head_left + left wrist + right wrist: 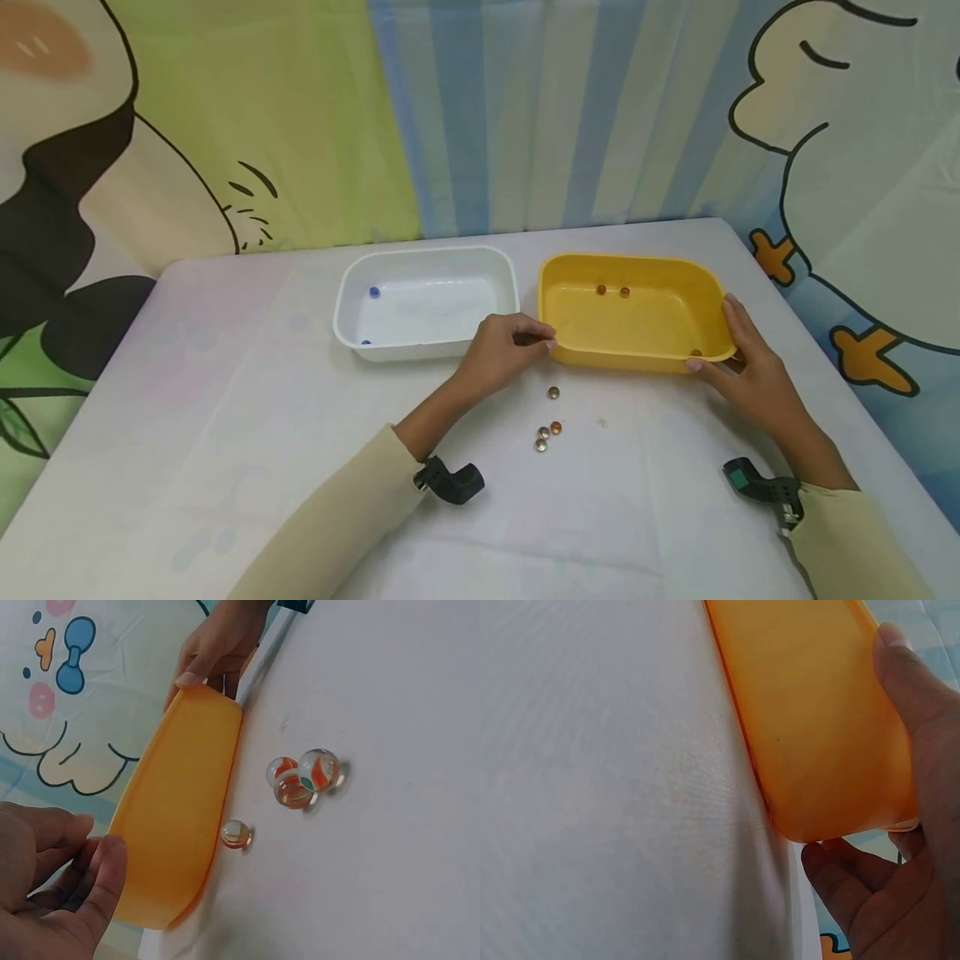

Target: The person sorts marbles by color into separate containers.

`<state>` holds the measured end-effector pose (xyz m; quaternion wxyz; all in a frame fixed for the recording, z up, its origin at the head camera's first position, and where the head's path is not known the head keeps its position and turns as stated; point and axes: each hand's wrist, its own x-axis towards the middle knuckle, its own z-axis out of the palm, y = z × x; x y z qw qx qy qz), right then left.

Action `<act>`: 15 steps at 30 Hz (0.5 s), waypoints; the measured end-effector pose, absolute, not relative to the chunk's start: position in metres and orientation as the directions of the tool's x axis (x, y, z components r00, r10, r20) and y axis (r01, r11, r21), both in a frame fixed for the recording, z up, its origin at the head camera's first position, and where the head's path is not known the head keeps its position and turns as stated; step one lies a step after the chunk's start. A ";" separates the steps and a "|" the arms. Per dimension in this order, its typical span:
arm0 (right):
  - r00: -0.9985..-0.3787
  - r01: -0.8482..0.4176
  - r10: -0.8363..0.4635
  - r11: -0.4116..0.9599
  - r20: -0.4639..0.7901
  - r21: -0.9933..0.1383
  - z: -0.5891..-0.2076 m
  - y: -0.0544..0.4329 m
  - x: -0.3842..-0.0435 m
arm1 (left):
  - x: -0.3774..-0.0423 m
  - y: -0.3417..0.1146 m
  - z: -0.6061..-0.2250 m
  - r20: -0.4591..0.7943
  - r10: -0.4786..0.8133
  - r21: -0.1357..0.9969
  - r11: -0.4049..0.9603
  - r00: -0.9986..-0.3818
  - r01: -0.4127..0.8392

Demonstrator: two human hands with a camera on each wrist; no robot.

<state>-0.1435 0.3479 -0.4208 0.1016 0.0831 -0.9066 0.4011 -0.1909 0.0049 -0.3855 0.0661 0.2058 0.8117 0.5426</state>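
Observation:
A yellow plastic tub stands at the right of the table, with three brownish marbles inside. My left hand is at its front left corner, thumb and fingertips pinching the rim. My right hand grips the opposite end; in the right wrist view the thumb lies along the front wall and fingers reach round the end. Several loose glass marbles with orange swirls lie in front of the tub. One marble sits closest to its wall, apart from the close group.
To the left of the yellow tub is a white tub with two blue marbles in it. A white cloth covers the table. A printed cartoon curtain hangs behind the table's back edge.

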 end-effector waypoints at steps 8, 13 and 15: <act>-0.965 -0.236 -0.073 0.666 0.253 -0.708 -0.421 0.348 -0.144 | -0.185 0.003 -0.400 0.060 0.471 0.875 0.400 -0.880 0.274; -0.965 -0.236 -0.072 0.664 0.254 -0.710 -0.420 0.348 -0.144 | -0.182 0.005 -0.408 0.058 0.536 0.867 0.391 -0.842 0.309; -0.963 -0.241 -0.073 0.666 0.259 -0.706 -0.420 0.348 -0.144 | -0.181 0.006 -0.410 0.064 0.552 0.864 0.387 -0.832 0.323</act>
